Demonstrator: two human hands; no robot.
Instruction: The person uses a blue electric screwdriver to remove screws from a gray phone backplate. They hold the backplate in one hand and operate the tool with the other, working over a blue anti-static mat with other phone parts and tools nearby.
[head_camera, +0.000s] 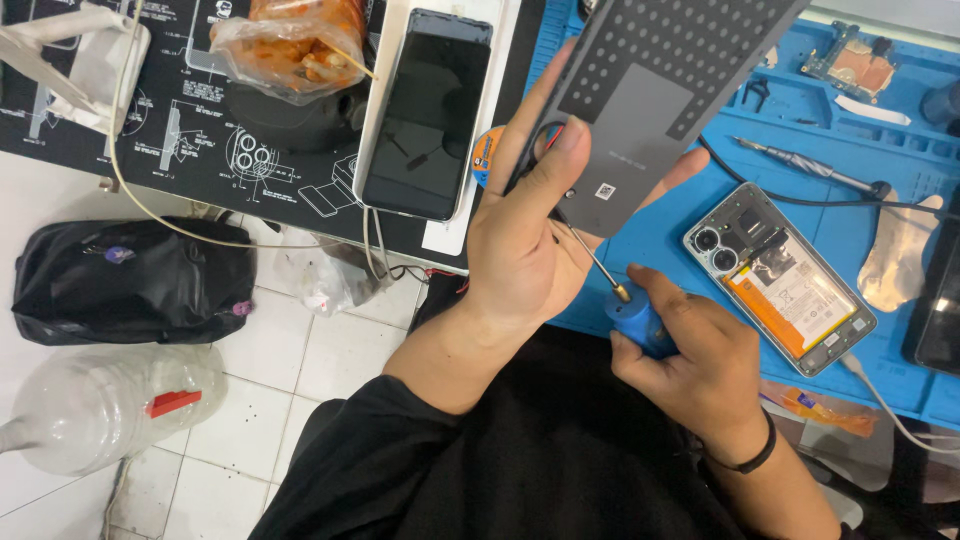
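Observation:
My left hand (530, 240) holds up a grey phone back cover (650, 100) with a dotted pattern, thumb pressed on its lower left edge. My right hand (690, 360) grips a screwdriver by its blue handle (635, 322); the thin metal shaft (590, 262) points up toward the cover's lower edge near my left thumb. An opened phone (780, 275) with its orange-labelled battery and camera lenses exposed lies on the blue work mat (660, 240) to the right, a white cable plugged into its lower end.
A black-screened phone (425, 110) rests on a white box. A black printed mat (180, 130), a bag of orange food (290, 40), another screwdriver (800, 165), a black pouch (130, 280) and a clear plastic bottle (110, 400) on the tiled floor surround me.

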